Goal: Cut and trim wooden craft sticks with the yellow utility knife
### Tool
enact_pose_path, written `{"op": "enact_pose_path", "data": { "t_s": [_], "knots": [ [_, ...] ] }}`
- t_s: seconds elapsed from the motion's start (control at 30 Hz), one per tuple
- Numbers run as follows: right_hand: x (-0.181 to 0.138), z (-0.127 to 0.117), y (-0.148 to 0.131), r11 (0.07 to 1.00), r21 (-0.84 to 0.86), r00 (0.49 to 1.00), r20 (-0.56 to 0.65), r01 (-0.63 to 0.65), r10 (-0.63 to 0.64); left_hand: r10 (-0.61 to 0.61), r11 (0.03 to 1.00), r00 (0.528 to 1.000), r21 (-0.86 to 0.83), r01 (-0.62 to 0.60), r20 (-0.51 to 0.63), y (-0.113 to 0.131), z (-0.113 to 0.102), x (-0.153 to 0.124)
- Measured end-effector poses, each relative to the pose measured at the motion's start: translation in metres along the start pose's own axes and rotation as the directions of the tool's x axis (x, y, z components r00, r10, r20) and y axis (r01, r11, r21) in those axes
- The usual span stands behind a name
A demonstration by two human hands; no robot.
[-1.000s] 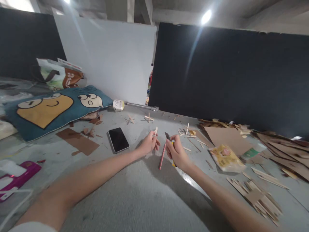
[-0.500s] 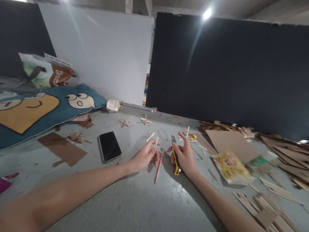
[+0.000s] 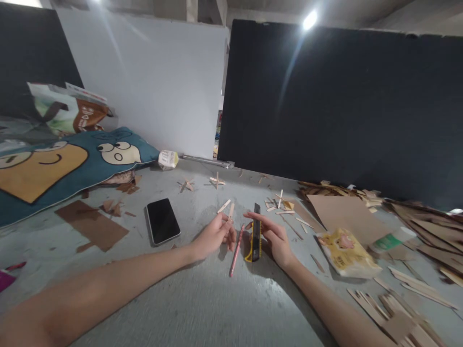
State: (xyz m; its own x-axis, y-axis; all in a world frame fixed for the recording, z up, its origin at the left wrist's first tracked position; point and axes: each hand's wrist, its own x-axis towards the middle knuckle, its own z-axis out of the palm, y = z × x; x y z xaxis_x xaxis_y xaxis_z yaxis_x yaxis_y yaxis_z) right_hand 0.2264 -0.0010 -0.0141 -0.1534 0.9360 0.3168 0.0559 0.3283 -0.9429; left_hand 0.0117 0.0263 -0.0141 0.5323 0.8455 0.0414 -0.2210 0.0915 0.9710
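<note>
My left hand (image 3: pixel 219 234) is closed, pinching a short flat wooden craft stick (image 3: pixel 231 212) whose end sticks up past the fingertips. In my right hand (image 3: pixel 274 237) is a yellow and black utility knife (image 3: pixel 256 238), turned upright with its blade end pointing away from me. The index finger reaches across the knife near the blade, and a fingertip shows on its left side. Between both hands a pink pencil (image 3: pixel 237 253) lies on the grey table. Just beyond my left hand rests another piece of wooden stick (image 3: pixel 224 206).
A phone (image 3: pixel 162 221) and brown cardboard (image 3: pixel 96 224) lie left, below a blue pillow (image 3: pixel 123 154). On the right are a yellow tissue pack (image 3: pixel 347 253), stick scraps (image 3: pixel 280 205) and cardboard sheets (image 3: pixel 336 214). Small crossed-stick pieces (image 3: pixel 217 181) sit farther back.
The utility knife has turned in my right hand, so its black side now shows and it stands straighter. My right index finger has swung left across it. My left hand has shifted slightly left.
</note>
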Motion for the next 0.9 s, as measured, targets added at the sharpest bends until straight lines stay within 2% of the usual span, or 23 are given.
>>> {"op": "enact_pose_path", "data": {
  "t_s": [0.07, 0.17, 0.27, 0.7, 0.9],
  "knots": [
    [0.001, 0.002, 0.004, 0.988, -0.131, 0.997, 0.029, 0.079, -0.076, -0.004, 1.000, 1.000, -0.001, 0.004, 0.007, 0.001, 0.001, -0.001],
    [0.003, 0.007, 0.011, 0.911, -0.373, 0.983, 0.020, 0.177, -0.183, -0.008, 1.000, 1.000, -0.020, 0.008, 0.022, 0.001, 0.002, -0.001],
    [0.003, 0.010, 0.015, 0.848, -0.490, 0.971, -0.014, 0.201, -0.239, -0.020, 0.999, 1.000, -0.033, 0.020, 0.022, 0.000, 0.003, 0.000],
    [-0.003, 0.013, -0.001, 0.856, -0.488, 0.981, 0.000, 0.170, -0.195, 0.006, 1.000, 0.996, -0.019, -0.008, -0.094, -0.001, -0.001, 0.004],
    [-0.004, 0.013, -0.002, 0.869, -0.469, 0.982, -0.017, 0.159, -0.189, 0.001, 1.000, 0.995, -0.016, -0.003, -0.096, -0.003, -0.002, 0.006]
  ]
}}
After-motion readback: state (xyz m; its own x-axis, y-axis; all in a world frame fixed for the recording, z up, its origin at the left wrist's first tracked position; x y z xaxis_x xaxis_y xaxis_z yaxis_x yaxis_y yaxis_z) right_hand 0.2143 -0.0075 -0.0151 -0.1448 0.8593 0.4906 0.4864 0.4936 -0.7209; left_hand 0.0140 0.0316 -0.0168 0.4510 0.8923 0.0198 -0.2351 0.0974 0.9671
